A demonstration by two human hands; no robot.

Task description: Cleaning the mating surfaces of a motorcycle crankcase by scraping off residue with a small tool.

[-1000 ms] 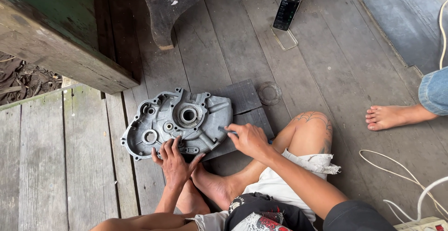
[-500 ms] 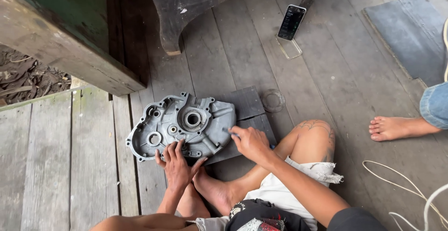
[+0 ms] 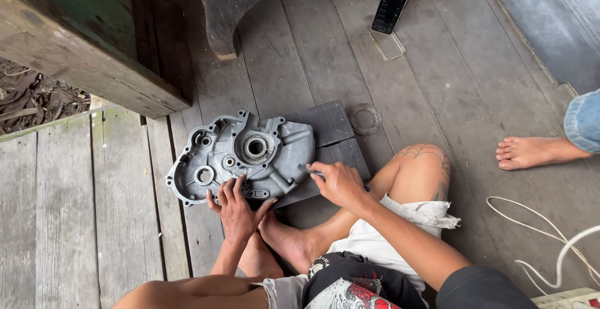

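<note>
A grey cast-metal engine case (image 3: pixel 247 156) lies flat on a dark board (image 3: pixel 331 137) on the wooden plank floor. My left hand (image 3: pixel 237 209) rests fingers spread on the case's near edge, pressing it down. In my right hand (image 3: pixel 340 184) is a thin tool with a blue handle (image 3: pixel 310 171), its tip against the case's right rim. I sit on the floor with my legs folded, one foot (image 3: pixel 290 240) just below the case.
A phone (image 3: pixel 391 8) stands propped on a wire stand at the back. Another person's bare foot (image 3: pixel 531 151) is at the right. White cables (image 3: pixel 550 246) trail at the lower right. A dark wooden furniture leg (image 3: pixel 219 21) and a green beam (image 3: pixel 81 40) stand behind.
The view has shifted slightly, so the case sits a little lower and to the right in the picture. Both hands stay on the case in the same places.
</note>
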